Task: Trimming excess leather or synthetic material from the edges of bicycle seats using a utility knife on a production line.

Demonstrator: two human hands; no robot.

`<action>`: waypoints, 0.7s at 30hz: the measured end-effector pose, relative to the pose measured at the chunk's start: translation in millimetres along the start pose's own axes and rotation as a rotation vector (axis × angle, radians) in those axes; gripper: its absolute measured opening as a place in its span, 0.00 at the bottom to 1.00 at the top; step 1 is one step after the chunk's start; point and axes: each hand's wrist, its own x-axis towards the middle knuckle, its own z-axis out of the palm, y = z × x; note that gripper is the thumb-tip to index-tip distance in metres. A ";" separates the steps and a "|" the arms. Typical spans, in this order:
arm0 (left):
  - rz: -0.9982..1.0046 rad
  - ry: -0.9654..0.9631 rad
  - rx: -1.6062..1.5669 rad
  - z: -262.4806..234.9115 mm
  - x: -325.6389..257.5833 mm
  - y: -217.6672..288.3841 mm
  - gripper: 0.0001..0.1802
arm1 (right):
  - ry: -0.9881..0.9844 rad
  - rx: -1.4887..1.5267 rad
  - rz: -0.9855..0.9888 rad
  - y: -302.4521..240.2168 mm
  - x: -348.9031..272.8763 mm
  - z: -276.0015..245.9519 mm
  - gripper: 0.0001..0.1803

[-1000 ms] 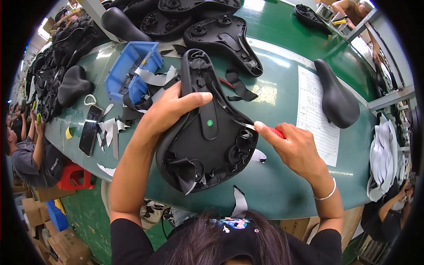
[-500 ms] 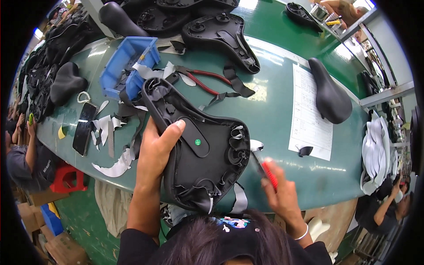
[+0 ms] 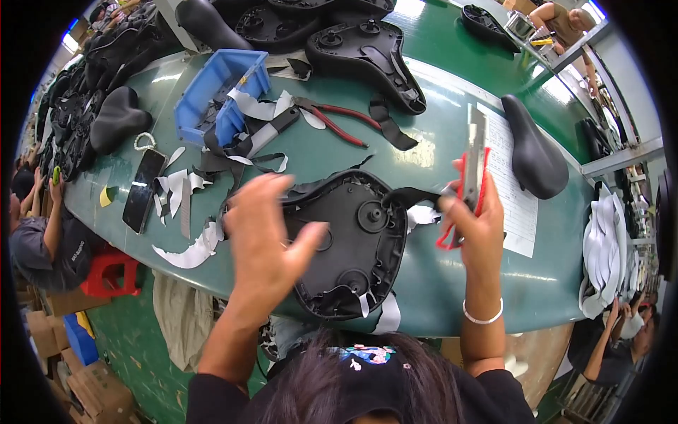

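Observation:
A black bicycle saddle (image 3: 325, 254) lies underside up on the table in front of me, its cover edge folded inward in pleats. My left hand (image 3: 265, 244) hovers over its left side, fingers spread and holding nothing, slightly blurred. Right of the saddle, my right hand (image 3: 477, 219) is raised, wrapped around a red utility knife (image 3: 474, 152) with its metal end pointing up and away. From the saddle's right edge a dark strip (image 3: 417, 196) reaches toward the right hand's fingers; whether they touch it is unclear. White scraps (image 3: 422, 216) lie below that strip.
Farther off lie red-handled pliers (image 3: 339, 119), a blue bin (image 3: 189, 106) with scraps, and several more saddles (image 3: 364, 56). At left are a phone (image 3: 145, 191) and trimmings (image 3: 191, 247). A printed sheet (image 3: 519, 230) and another saddle (image 3: 538, 159) lie at right.
My left hand has let go of the saddle, which now rests lower on the table and is turned. My right hand has risen away from me with the knife, now pointing up.

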 end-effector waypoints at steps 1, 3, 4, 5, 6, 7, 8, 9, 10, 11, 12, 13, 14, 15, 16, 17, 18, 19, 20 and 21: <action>0.125 -0.081 -0.021 3.6 15.1 14.2 0.30 | -0.115 -0.039 -0.014 -12.8 -9.1 16.2 0.30; 0.291 -0.256 -0.013 19.6 38.4 31.1 0.21 | -0.319 -0.083 -0.060 -21.4 -24.3 29.5 0.30; 0.314 -0.350 0.035 29.2 43.6 27.7 0.17 | -0.376 -0.123 -0.113 -21.9 -27.0 33.5 0.30; 0.302 -0.333 -0.027 35.4 43.8 15.5 0.10 | -0.347 -0.132 0.000 -28.8 -30.0 28.8 0.29; 0.316 -0.330 -0.039 39.3 46.0 12.2 0.10 | -0.332 -0.143 -0.004 -20.4 -28.2 10.1 0.29; 0.270 -0.380 -0.189 41.5 44.7 5.5 0.08 | -0.302 -0.354 -0.164 1.0 -24.4 -10.3 0.29; 0.227 -0.430 -0.353 43.6 44.1 7.3 0.07 | -0.261 -0.577 -0.320 8.8 -24.8 -26.4 0.29; 0.204 -0.268 -0.269 45.4 42.9 12.6 0.06 | -0.316 -0.697 -0.432 8.0 -21.2 -29.4 0.31; 0.191 -0.376 -0.402 44.7 50.4 12.1 0.09 | -0.370 -0.805 -0.465 3.8 -18.4 -25.4 0.31; 0.106 -0.381 -0.417 42.6 47.4 17.8 0.10 | -0.453 -1.014 -0.497 1.8 -18.6 -20.9 0.31; 0.029 -0.379 -0.429 41.8 48.5 21.7 0.11 | -0.530 -1.227 -0.533 1.2 -16.4 -16.6 0.31; 0.034 -0.380 -0.434 39.4 51.3 23.2 0.11 | -0.525 -1.232 -0.531 3.2 -17.8 -15.1 0.31; -0.228 -0.436 -0.629 37.1 54.5 24.8 0.12 | -0.457 -1.258 -0.550 6.9 -22.7 -14.8 0.31; -0.507 -0.482 -0.808 35.6 53.4 24.0 0.13 | -0.400 -1.270 -0.574 11.5 -29.5 -13.0 0.32; -0.187 -0.273 -0.727 34.5 45.2 14.7 0.12 | -0.406 -1.268 -0.575 11.8 -42.6 -10.3 0.32; -0.271 -0.156 -1.179 37.3 49.9 8.6 0.11 | -0.390 -1.332 -0.483 11.3 -61.5 -7.7 0.32; -0.352 -0.021 -1.625 41.7 56.7 3.7 0.10 | -0.373 -1.393 -0.388 11.1 -78.5 -5.7 0.32; -0.354 -0.013 -1.614 40.4 56.5 -6.0 0.10 | -0.359 -1.334 -0.296 5.0 -90.8 1.2 0.32; -0.274 -0.152 -1.969 37.8 54.1 -18.5 0.10 | -0.367 -1.322 -0.306 5.1 -87.3 6.3 0.32; -0.176 -0.321 -2.335 38.4 52.2 -24.7 0.09 | -0.326 -1.307 -0.274 4.2 -81.7 10.5 0.32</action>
